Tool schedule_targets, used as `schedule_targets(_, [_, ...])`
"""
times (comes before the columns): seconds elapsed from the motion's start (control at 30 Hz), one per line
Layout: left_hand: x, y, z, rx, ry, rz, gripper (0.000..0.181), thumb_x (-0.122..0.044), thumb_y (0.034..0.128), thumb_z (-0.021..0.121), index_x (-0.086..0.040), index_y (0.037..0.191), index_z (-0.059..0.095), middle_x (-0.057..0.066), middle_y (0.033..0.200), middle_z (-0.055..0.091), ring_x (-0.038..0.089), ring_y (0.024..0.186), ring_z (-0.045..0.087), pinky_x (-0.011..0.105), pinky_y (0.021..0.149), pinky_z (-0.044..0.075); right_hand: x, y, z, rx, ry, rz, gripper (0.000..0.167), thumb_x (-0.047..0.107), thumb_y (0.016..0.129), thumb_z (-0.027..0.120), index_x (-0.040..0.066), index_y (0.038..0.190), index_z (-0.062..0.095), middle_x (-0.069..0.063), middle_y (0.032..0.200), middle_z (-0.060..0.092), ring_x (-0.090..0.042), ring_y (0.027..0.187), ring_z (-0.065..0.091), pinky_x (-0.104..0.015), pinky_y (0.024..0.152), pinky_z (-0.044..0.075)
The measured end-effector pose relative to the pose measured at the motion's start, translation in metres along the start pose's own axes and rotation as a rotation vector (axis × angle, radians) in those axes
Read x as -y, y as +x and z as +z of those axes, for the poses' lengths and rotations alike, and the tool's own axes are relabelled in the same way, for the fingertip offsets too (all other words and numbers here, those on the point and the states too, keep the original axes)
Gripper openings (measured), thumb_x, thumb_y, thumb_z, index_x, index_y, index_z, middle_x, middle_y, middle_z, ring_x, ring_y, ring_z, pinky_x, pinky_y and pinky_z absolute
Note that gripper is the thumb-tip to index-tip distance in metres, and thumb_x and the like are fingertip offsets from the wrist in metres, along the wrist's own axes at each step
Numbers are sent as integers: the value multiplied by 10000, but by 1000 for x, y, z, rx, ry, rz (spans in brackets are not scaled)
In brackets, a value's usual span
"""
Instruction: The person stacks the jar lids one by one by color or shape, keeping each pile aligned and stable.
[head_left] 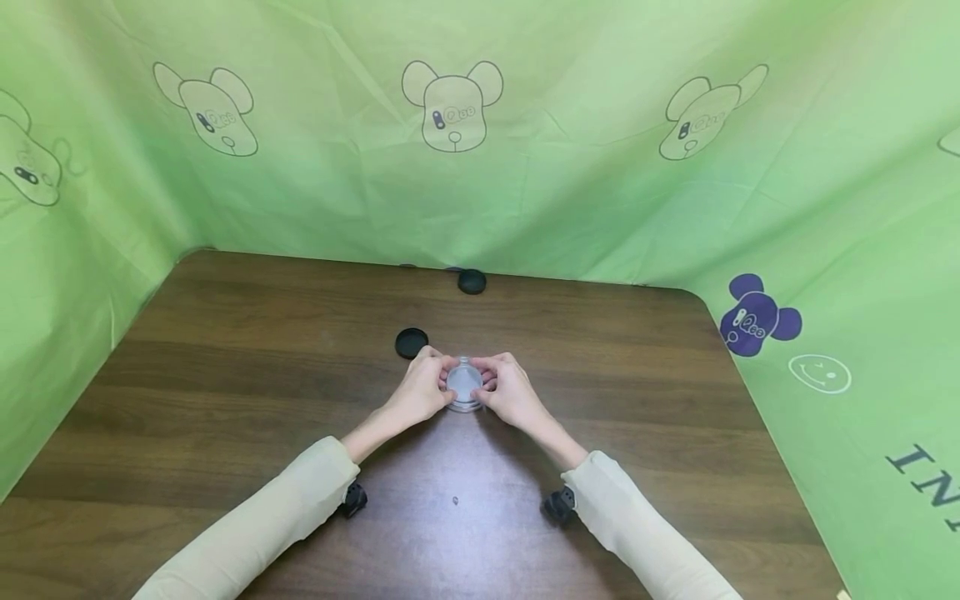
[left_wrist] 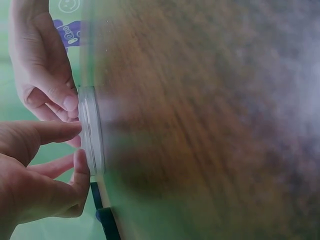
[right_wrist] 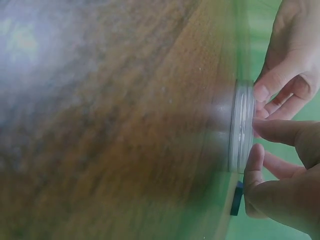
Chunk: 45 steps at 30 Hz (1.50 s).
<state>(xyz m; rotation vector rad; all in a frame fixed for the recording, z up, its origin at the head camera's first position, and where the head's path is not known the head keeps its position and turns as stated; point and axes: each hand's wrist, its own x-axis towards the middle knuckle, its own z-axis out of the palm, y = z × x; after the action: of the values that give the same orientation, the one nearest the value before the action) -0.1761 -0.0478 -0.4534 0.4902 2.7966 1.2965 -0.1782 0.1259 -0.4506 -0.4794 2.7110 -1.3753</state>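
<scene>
A clear, shallow round dish [head_left: 465, 385] lies on the table between both hands, its face whitish from above. Seen edge-on in the left wrist view, the clear dish [left_wrist: 91, 131] shows stacked, layered rims. My left hand [head_left: 422, 390] grips its left side, thumb at the near edge and fingers farther back. On the opposite side my right hand [head_left: 515, 392] holds it in the same way. Fingertips of both hands meet the upper rim of the dish [right_wrist: 241, 127] in the right wrist view. Whether its layers are apart cannot be told.
A black round cap [head_left: 412, 342] lies just beyond my left hand. Another black cap [head_left: 472, 282] is near the back edge of the brown wooden table [head_left: 615, 358]. A small dark speck [head_left: 455, 501] is on the near tabletop. Green printed cloth [head_left: 525, 192] surrounds the table.
</scene>
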Motion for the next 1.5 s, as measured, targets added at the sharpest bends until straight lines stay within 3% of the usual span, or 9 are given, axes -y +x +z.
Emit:
schedule_targets(0.27, [3,-2,0,-7,-59,-3,437,67,727,769,71,1148,651,106,978,515,171,827,545,226,721,504,-1,1,-3,30,75,30,451,-139,743,706,-123,1184,612,-208,1037,512,-271,882,597,-259,754,548])
schedule_targets(0.5, [6,-2,-2,-21,-211,-28,430,100,721,750,71,1136,640,134,981,546,203,834,599,225,731,537,-1,3,-8,74,135,60,462,-104,780,674,-122,1232,579,-243,1073,564,-278,891,602,-255,765,532])
schedule_targets(0.83, [10,-1,-7,-21,-310,-79,296,31,801,719,8,1091,667,118,994,577,209,875,608,288,754,540,-3,5,-14,101,247,114,467,-76,814,658,-105,1269,558,-220,1085,624,-230,880,596,-198,741,491])
schedule_targets(1.0, [15,1,-12,-81,-383,-86,257,9,841,676,8,1097,666,107,979,627,195,848,630,275,701,540,-2,5,-18,113,289,110,497,-56,822,661,-121,1294,521,-254,1133,605,-299,947,601,-215,762,500])
schedule_targets(1.2, [21,3,-26,-164,-390,-77,262,36,847,660,50,1108,652,138,947,647,235,814,652,272,655,550,3,9,-14,75,178,46,477,-63,818,670,-111,1275,545,-243,1080,600,-267,883,608,-241,752,516])
schedule_targets(1.37, [21,7,-46,-153,-283,-109,309,3,847,677,30,1152,635,179,1016,625,268,887,643,338,775,535,16,25,-9,30,14,-31,481,-57,793,704,-66,1258,581,-224,1081,552,-289,892,599,-319,800,538])
schedule_targets(1.5, [20,11,-61,-151,-211,-129,366,7,827,691,26,1184,613,216,1061,596,312,929,611,403,843,502,28,43,-5,77,-67,-59,505,-41,788,710,-51,1274,572,-221,1107,528,-306,925,601,-332,829,534])
